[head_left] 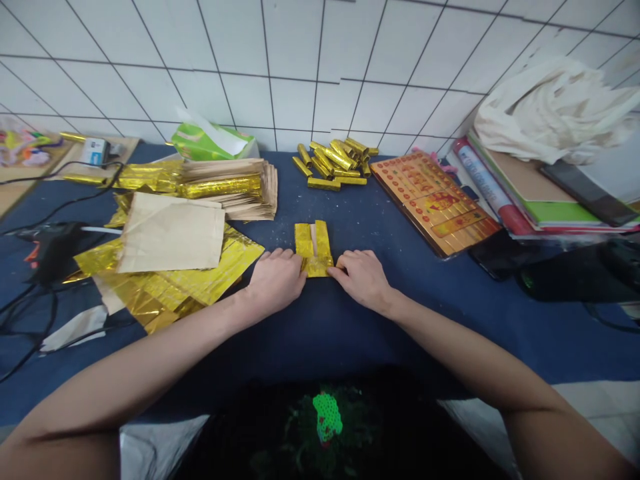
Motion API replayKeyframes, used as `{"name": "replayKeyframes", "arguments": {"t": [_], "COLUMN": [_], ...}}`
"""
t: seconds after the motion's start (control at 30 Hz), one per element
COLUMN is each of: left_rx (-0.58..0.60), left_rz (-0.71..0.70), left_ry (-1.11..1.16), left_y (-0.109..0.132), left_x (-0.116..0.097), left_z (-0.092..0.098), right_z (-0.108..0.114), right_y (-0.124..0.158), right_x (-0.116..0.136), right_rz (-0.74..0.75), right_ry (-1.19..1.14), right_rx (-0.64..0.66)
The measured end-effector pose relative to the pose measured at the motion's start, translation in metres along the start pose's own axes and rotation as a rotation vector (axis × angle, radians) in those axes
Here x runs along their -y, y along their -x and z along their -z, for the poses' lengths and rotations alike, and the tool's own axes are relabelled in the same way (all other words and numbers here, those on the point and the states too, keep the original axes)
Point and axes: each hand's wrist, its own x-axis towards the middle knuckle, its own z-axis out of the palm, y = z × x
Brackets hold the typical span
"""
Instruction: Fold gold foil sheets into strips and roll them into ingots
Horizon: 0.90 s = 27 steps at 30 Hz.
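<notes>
A small sheet of gold foil paper (320, 244) lies in front of me, its two sides folded inward with a narrow pale strip showing between them. My left hand (276, 280) grips its near left corner, fingers curled and thumb partly hidden. On the opposite corner, my right hand (361, 277) pinches the near edge between thumb and curled fingers. Beyond the sheet lies a heap of rolled gold paper tubes (337, 160). To the left of my left hand are loose gold sheets (170, 293) with a plain tan sheet (173, 233) on top.
Stacked papers (270, 190) with gold foil stand at the back left, near a green tissue pack (210, 141). A black glue gun (55, 247) and cables lie far left. An orange-gold printed pack (435, 200), books (545, 193) and a white cloth bag (555, 110) occupy the right.
</notes>
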Motion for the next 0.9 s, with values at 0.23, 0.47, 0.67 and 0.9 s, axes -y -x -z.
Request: {"name": "replayKeyframes", "arguments": {"t": [0.23,0.47,0.67,0.9], "left_rx": [-0.036,-0.049,-0.259,0.0], "left_rz": [-0.01,0.08,-0.166,-0.415], "left_ry": [-0.001,0.03,-0.027,0.106], "left_y": [0.002,0.005,0.012,0.013], "left_x": [0.0,-0.001,0.004,0.018], "left_z": [-0.003,-0.005,-0.013,-0.024], "right_z": [0.006,0.015,0.016,0.011], "right_y": [-0.01,-0.02,-0.021,-0.022], "right_x": [0.005,0.007,0.006,0.003], "right_rz": [-0.021,-0.084,-0.094,-0.072], "right_ry": [0.117,0.144,0.138,0.139], "right_rx": [0.065,0.177,0.197,0.166]}}
